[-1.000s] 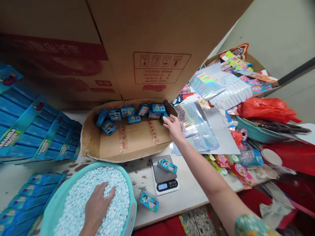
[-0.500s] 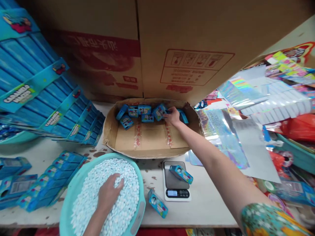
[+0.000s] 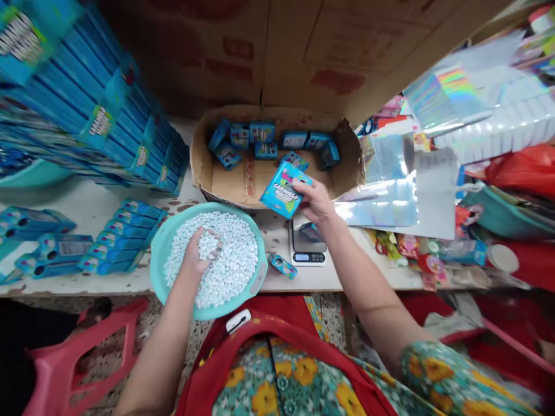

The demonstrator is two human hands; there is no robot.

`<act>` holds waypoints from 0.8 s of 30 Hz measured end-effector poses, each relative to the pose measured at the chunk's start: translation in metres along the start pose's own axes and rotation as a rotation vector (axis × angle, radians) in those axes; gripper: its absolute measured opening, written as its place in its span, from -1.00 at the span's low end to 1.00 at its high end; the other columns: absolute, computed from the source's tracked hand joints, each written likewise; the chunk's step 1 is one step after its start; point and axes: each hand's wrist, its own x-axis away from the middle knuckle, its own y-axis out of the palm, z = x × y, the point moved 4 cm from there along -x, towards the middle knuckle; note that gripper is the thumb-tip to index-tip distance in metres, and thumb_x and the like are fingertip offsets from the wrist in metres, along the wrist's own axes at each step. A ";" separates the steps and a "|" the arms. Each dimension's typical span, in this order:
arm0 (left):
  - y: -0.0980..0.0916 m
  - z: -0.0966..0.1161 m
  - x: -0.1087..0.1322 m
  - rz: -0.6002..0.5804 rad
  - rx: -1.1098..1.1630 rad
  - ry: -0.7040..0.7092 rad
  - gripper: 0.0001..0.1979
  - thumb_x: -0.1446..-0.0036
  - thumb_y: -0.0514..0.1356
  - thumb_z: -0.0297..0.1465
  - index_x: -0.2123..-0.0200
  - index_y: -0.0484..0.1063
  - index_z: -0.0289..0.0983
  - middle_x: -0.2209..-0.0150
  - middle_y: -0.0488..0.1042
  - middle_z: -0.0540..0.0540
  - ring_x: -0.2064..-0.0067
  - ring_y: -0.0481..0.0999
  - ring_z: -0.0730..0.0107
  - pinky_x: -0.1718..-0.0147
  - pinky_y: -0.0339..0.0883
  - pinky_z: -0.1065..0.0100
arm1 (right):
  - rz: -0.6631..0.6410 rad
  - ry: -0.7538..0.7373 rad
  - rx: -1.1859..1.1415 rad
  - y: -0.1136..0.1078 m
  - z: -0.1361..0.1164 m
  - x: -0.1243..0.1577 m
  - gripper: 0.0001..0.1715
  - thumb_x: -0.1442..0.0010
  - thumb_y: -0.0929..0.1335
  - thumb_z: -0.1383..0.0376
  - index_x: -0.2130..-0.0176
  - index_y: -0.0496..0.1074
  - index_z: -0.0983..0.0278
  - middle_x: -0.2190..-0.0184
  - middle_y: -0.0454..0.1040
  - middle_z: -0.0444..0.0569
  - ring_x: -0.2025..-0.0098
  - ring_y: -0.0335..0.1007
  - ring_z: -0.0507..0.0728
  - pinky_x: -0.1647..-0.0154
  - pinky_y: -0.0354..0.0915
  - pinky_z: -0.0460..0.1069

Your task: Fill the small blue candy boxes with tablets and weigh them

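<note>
My right hand (image 3: 317,199) pinches a flat blue candy box (image 3: 284,189) by its right edge, above the front rim of a cut-down cardboard box (image 3: 229,195). Several similar blue boxes (image 3: 261,132) lie inside that carton. Cupped and palm up, my left hand (image 3: 200,251) holds a heap of small white candies (image 3: 208,245) over a turquoise basin (image 3: 160,271) full of the same candies. Under my right wrist is a small digital scale (image 3: 309,257) with a blue box (image 3: 311,232) on its plate. Another blue box (image 3: 282,266) lies between basin and scale.
Tall stacks of blue cartons (image 3: 130,136) stand at the left, above rows of blue boxes (image 3: 125,236). A large cardboard carton (image 3: 295,52) rises behind. Shiny plastic sheets (image 3: 385,173) cover the table's right. A pink stool (image 3: 87,358) is below left.
My right hand has drawn a blue box up and toward me out of the cardboard box. My left hand has turned up with a scoop of candies. The view has tilted down.
</note>
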 end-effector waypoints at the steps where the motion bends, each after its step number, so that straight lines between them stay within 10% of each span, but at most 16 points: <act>1: 0.001 -0.001 -0.002 -0.034 0.044 -0.023 -0.82 -0.04 0.14 -0.25 0.39 0.30 -0.25 0.49 0.39 -0.03 0.57 0.38 0.45 0.73 0.06 0.55 | -0.008 0.058 -0.033 0.006 0.010 0.008 -0.50 0.20 0.53 0.09 0.25 0.45 0.24 0.26 0.54 -0.03 0.13 0.46 0.24 0.09 0.40 0.18; 8: 0.002 0.005 0.003 -0.023 0.090 0.010 -0.80 -0.04 0.14 -0.26 0.34 0.34 -0.28 0.41 0.43 -0.10 0.49 0.45 0.36 0.69 0.21 0.49 | 0.043 -0.132 -0.028 0.006 -0.001 0.055 -0.21 -0.06 0.18 -0.27 0.02 0.39 0.23 0.10 0.45 0.12 -0.09 0.29 0.35 0.05 0.27 0.39; 15: 0.006 0.006 0.005 -0.103 0.119 -0.015 -0.81 -0.03 0.13 -0.31 0.29 0.35 -0.28 0.38 0.43 -0.09 0.49 0.44 0.41 0.70 0.19 0.52 | 0.051 -0.222 0.035 0.003 -0.036 0.080 -0.21 -0.04 0.24 -0.27 -0.04 0.37 0.19 0.02 0.38 0.12 -0.12 0.21 0.32 -0.01 0.22 0.34; 24: 0.014 -0.006 0.015 -0.077 0.029 -0.089 -0.84 -0.06 0.14 -0.30 0.41 0.22 -0.24 0.56 0.29 0.04 0.66 0.27 0.54 0.79 -0.01 0.56 | -0.138 0.171 -0.029 0.054 0.068 0.092 0.06 0.07 0.05 -0.47 -0.07 0.29 0.19 0.27 0.49 0.05 0.24 0.41 0.24 0.26 0.37 0.14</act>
